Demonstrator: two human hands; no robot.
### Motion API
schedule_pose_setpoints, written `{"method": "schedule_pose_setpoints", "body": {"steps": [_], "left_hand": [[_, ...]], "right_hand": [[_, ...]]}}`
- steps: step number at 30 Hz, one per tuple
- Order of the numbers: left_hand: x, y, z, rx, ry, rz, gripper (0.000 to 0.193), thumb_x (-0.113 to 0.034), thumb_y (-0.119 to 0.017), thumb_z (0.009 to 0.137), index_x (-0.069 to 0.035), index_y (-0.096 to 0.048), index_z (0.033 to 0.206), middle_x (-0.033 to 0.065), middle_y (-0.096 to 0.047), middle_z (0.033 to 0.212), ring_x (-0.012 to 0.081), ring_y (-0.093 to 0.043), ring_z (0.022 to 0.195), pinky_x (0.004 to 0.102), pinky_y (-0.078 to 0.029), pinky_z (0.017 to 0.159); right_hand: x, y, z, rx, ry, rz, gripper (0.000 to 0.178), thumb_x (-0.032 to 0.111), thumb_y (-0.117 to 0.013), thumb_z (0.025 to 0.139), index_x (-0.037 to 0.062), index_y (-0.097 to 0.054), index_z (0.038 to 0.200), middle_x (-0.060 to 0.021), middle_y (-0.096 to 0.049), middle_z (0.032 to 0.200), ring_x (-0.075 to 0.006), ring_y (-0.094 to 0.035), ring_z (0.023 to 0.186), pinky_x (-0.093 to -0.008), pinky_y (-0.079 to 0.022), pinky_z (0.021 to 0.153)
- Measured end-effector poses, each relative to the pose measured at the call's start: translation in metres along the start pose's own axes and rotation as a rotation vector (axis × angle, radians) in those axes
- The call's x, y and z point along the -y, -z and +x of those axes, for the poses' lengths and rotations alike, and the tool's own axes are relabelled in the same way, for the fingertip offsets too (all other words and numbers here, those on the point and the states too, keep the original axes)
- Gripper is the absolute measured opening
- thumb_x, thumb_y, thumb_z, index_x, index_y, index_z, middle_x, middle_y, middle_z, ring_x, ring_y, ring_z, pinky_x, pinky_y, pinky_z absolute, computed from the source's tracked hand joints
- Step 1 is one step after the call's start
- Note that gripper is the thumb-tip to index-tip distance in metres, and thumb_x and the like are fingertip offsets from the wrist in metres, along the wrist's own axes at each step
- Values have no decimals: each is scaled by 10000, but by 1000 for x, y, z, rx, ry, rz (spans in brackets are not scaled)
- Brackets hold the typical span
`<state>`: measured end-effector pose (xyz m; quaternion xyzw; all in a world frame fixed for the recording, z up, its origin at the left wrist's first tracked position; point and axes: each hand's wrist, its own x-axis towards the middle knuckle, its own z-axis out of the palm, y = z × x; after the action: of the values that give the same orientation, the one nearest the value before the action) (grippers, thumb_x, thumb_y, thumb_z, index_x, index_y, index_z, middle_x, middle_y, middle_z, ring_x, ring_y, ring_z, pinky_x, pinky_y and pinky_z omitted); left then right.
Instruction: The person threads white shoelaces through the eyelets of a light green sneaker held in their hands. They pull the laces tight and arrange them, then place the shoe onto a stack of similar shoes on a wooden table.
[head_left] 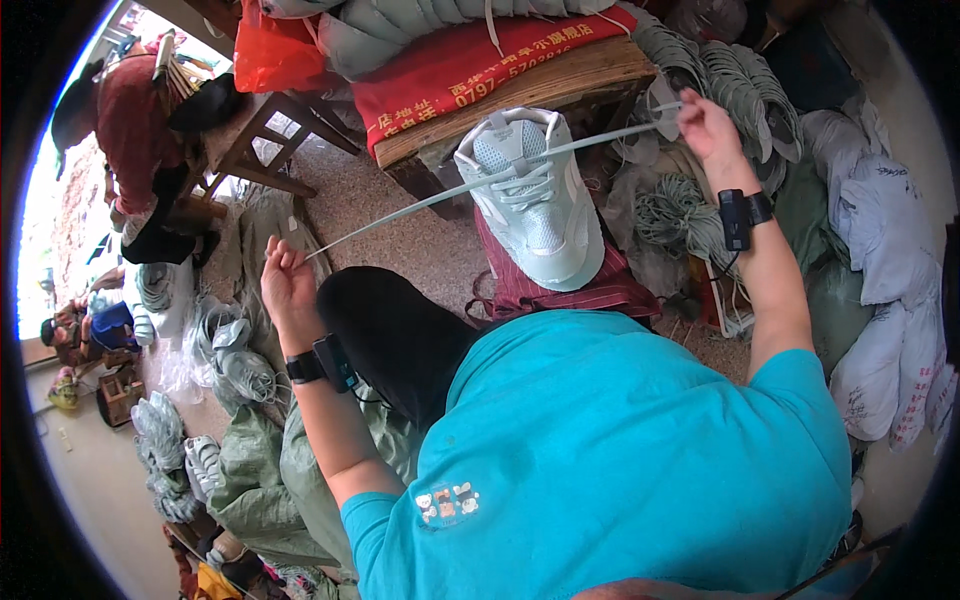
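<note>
A pale mint-grey sneaker (560, 235) rests, toe toward me, on dark red striped cloth (505, 290) in front of my body. Its tongue stands up at the far end, and a few rows of lacing cross its front. A flat pale lace (420, 203) runs from the shoe's upper eyelets out to both sides, stretched nearly straight. Out to the left, my left hand (287, 275) pinches one end of it. Farther off and higher, my right hand (705, 128) grips the other length between curled fingers.
Beyond the shoe stands a wooden bench (600, 75) with a red printed cloth (480, 85) and stacked grey shoe parts. Bundled pale laces (680, 215) lie at right, near white sacks (870, 220). Green sacks (260, 480) lie at left; another person (140, 120) bends beside a wooden stool (250, 140).
</note>
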<state>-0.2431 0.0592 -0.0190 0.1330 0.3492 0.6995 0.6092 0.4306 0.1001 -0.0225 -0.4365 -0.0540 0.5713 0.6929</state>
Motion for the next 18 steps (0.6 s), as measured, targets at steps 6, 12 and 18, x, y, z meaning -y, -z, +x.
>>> {"method": "schedule_pose_setpoints", "body": {"steps": [6,12,18], "left_hand": [[9,-14,-15,-138,-198,429,279,-58,-419,979,28,-467,1241,105,-623,852,85,-445,618,210,-371,552],[81,-117,-56,257,-103,712,350,-147,-490,1000,9,-429,1307,167,-675,1092,73,-510,648,196,-425,616],[133,-155,-81,415,94,622,221,-172,-521,1005,0,-552,1140,142,-695,1039,74,-558,698,198,-440,656]], "right_hand": [[-17,67,4,-210,-96,-370,169,92,-534,926,-22,-563,1047,-91,-599,871,-75,-409,521,-212,-286,412],[-61,-55,-87,275,38,-871,408,175,-542,932,-24,-464,1279,-69,-690,919,-49,-400,524,-196,-299,443],[-86,-107,-126,659,156,-1005,157,157,-574,959,14,-590,1020,-21,-640,860,-46,-525,649,-198,-449,604]]}}
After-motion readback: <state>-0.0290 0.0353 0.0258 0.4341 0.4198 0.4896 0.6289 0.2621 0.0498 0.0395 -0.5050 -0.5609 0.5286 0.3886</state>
